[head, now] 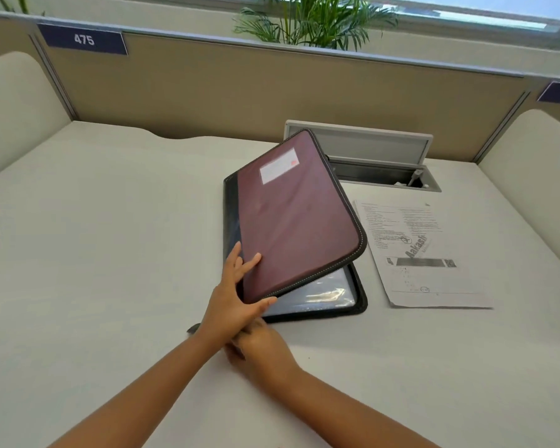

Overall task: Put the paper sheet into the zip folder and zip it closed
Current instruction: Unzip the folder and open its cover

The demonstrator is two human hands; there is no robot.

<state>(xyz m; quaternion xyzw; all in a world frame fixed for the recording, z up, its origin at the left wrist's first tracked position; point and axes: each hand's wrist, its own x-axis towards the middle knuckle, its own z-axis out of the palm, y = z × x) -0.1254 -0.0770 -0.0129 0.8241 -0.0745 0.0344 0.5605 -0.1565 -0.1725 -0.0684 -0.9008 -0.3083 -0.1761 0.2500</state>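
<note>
A maroon zip folder (pixel 291 221) with a dark spine and grey zip edging lies on the desk, its front cover lifted partway. My left hand (pixel 236 295) holds the cover's near corner, thumb under the edge and fingers on top. Clear plastic sleeves (pixel 324 295) show inside the lower half. My right hand (pixel 259 347) sits just below the left one at the folder's near edge; its fingers are blurred and partly hidden. The printed paper sheet (pixel 424 253) lies flat on the desk to the right of the folder, untouched.
A white desk (pixel 110 253) with beige partition walls behind and rounded side dividers. An open cable hatch (pixel 369 163) sits in the desk behind the folder. A plant stands beyond the partition.
</note>
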